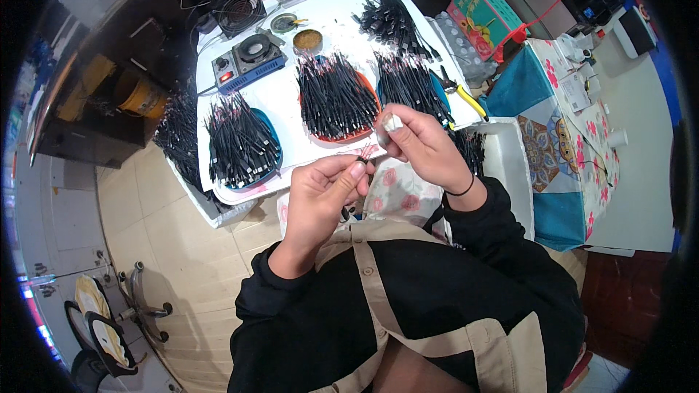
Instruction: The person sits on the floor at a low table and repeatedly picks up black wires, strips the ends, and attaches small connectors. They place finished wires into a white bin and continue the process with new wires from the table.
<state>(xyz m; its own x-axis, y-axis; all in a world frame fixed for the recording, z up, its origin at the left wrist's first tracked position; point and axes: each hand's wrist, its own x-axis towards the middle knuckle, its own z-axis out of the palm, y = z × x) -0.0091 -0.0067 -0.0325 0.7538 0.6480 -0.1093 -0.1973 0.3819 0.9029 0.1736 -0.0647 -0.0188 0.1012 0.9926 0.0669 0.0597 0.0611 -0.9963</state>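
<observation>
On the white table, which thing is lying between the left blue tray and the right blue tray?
An orange tray heaped with black cables lies between the left blue tray and the right blue tray; the head view shows this.

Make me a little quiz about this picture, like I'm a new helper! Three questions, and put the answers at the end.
1. What does the left hand pinch?
2. True or false: the yellow-handled tool lies left of the stove.
3. The middle tray under the black cables is: A) green, B) orange, C) white?

Key: 1. Something dark with thin reddish wires poking out; 2. False, it's to the right; 3. B.
</observation>
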